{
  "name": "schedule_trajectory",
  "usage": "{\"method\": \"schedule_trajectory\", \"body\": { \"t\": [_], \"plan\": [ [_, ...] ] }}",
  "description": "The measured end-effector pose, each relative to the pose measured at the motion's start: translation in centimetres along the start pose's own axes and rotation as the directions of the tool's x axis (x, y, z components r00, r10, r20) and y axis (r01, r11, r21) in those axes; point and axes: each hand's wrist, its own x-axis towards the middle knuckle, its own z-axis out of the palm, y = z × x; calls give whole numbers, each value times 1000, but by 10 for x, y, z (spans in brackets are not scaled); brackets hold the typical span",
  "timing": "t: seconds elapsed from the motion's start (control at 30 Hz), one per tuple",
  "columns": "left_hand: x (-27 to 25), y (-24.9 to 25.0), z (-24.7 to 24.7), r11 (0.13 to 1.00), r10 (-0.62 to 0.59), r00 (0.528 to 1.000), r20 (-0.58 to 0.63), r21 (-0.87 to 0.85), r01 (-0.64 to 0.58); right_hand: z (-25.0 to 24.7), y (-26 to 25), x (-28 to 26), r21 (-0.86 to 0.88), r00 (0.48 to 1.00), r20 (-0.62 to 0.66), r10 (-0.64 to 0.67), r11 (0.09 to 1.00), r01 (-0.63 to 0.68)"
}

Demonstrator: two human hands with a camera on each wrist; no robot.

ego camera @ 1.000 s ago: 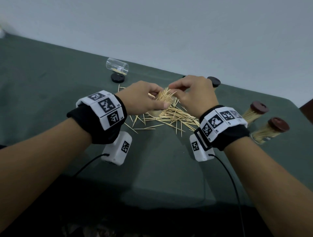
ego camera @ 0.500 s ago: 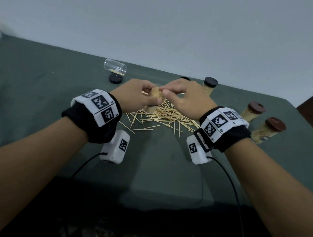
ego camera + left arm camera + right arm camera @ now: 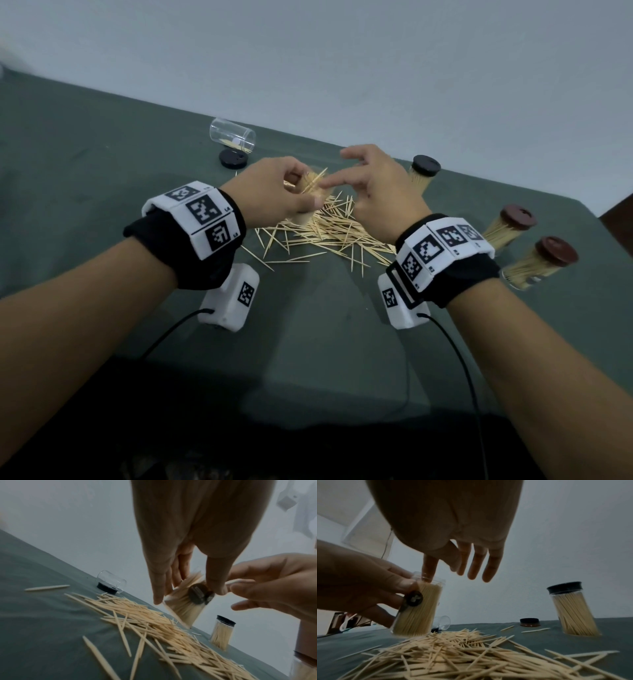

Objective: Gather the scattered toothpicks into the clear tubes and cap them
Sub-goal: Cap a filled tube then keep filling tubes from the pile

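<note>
Gripped full tube (image 3: 418,608) in left hand (image 3: 274,192) just above toothpick pile (image 3: 329,233), right hand (image 3: 380,185) spread loose over its mouth; best tamped gently, tube kept upright.

Head view high above, facing forward and down across the green table (image 3: 102,205), both wrist views low and close beside the toothpick pile (image 3: 154,622), looking along the fingers toward the far wall, all three sharing the pile and the held tube (image 3: 416,608).
</note>
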Motion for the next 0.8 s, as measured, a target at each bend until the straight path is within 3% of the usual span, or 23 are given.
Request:
{"method": "schedule_trajectory", "body": {
  "t": [0.1,0.23,0.4,0.57,0.7,0.8],
  "plan": [
    [-1,6,-1,1000,22,1000,18,0,-22,-6,6,0,-38,998,-20,57,998,-58],
    [-4,7,2,1000,29,998,54,-11,-28,-8,3,-4,-30,989,140,42,999,-38],
    [-6,9,2,999,29,999,16,-21,-28,-7,0,-2,44,999,3,46,998,-46],
    [-4,5,3,999,44,998,38,-11,-43,-5,1,-7,-29,985,172,29,999,-24],
    [-2,0,3,999,43,998,40,3,-43,-9,-1,-7,91,998,67,12,996,-18],
    [-1,0,2,998,63,996,65,-26,-61,-11,0,-7,82,995,94,12,996,-20]
  ]
}}
